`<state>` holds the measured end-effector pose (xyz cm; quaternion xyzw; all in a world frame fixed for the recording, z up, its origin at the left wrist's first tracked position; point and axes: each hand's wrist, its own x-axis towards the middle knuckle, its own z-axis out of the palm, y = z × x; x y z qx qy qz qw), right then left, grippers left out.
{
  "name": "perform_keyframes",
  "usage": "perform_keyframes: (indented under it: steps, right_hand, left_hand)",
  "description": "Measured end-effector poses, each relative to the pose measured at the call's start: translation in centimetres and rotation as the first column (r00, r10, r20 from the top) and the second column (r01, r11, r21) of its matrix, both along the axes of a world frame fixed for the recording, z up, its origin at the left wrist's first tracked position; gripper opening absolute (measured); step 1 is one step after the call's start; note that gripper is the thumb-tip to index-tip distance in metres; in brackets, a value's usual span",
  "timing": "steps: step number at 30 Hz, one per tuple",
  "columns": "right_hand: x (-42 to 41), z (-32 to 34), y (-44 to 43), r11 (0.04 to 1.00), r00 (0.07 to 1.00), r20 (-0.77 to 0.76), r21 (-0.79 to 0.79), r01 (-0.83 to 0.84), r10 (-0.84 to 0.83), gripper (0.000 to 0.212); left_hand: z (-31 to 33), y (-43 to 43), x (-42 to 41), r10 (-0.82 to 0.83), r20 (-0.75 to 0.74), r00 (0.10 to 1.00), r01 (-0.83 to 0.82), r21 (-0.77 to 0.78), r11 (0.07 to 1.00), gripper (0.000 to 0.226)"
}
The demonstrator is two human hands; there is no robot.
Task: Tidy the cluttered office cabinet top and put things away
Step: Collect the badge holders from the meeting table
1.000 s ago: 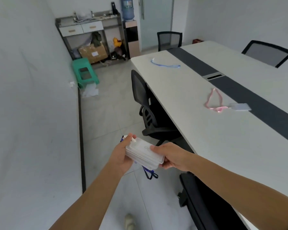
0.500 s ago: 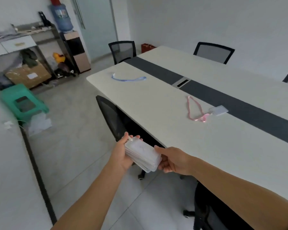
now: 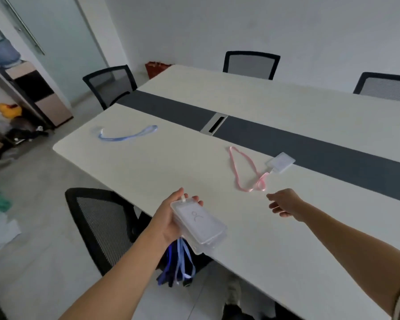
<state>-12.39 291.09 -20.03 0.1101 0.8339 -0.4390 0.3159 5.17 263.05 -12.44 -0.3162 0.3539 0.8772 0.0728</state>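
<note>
Left hand (image 3: 171, 218) grips holder stack (image 3: 200, 224) from below, over the table (image 3: 171, 162) edge; blue straps (image 3: 181, 264) hang under the stack, in front of chair (image 3: 102, 222). Right hand (image 3: 284, 203) released, fingers loosely spread, holding nothing, near the pink lanyard (image 3: 238, 167) end. The pink lanyard lies on the table with 1 holder (image 3: 280, 162) attached. Blue lanyard (image 3: 127, 133) lies well apart, near the far corner.

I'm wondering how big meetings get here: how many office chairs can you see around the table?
4 mesh chairs round the table: one at its end, two on the far side, one at the near side. Others may be hidden out of frame.
</note>
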Motion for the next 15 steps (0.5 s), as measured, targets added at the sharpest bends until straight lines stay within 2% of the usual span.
perform_keyframes:
  steps: [5, 8, 11, 15]
  right_hand:
    - [-10.3, -3.3, 1.0, 0.982, 0.996, -0.063, 0.172, 0.076, -0.066, 0.025]
    - [-15.4, -4.5, 1.1, 0.934, 0.992, -0.112, 0.356, -0.008, 0.051, 0.029]
    - [-19.0, -5.0, 0.9, 0.873, 0.970, -0.155, 0.479, -0.092, 0.187, 0.041]
    - [-23.0, -6.3, 0.4, 0.855, 0.979, -0.112, 0.510, -0.093, 0.173, 0.075]
  left_hand:
    - [-0.6, -0.4, -9.1, -0.092, 0.058, 0.994, 0.089, 0.039, 0.995, 0.022]
    - [-1.6, -0.4, -13.4, -0.131, 0.118, 0.984, 0.125, 0.059, 0.990, 0.025]
    - [-2.5, -0.1, -16.1, -0.156, 0.185, 0.970, 0.148, 0.055, 0.987, 0.030]
    - [-4.4, -0.3, -19.4, -0.194, 0.227, 0.954, 0.196, 0.014, 0.981, 0.027]
